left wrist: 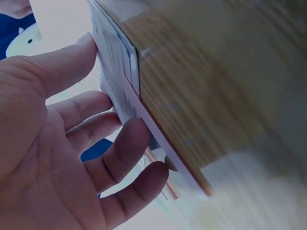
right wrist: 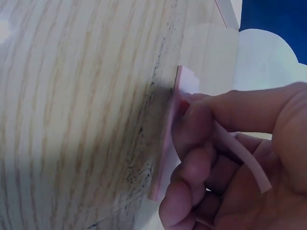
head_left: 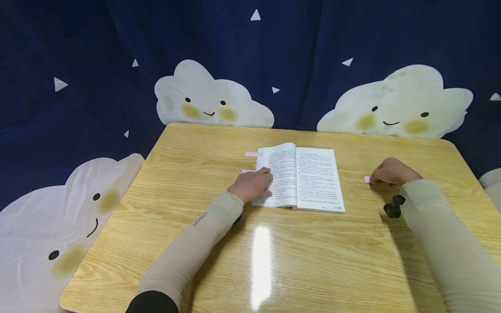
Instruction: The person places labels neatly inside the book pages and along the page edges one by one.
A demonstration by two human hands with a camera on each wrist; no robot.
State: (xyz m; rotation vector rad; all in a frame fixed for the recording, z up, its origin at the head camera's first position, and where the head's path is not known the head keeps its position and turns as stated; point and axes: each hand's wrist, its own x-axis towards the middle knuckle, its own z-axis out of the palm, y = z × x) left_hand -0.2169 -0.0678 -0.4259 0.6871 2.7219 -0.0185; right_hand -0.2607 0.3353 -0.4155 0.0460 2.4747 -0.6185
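An open book lies on the wooden table, its left-hand pages bulging up near the spine. Two pink sticky tabs stick out past its left edge. My left hand rests on the left page, over the lower tab; in the left wrist view the loosely bent fingers touch the page edges beside a pink tab. Right of the book, my right hand is low over a pink sticky-note pad. Between thumb and forefinger it pinches a narrow pink sticky tab, whose free end curls toward the palm.
The wooden table has rounded corners, and a bright reflection lies in front of the book. A dark blue curtain with smiling clouds hangs behind and along the sides. A black wrist camera sits below the right wrist.
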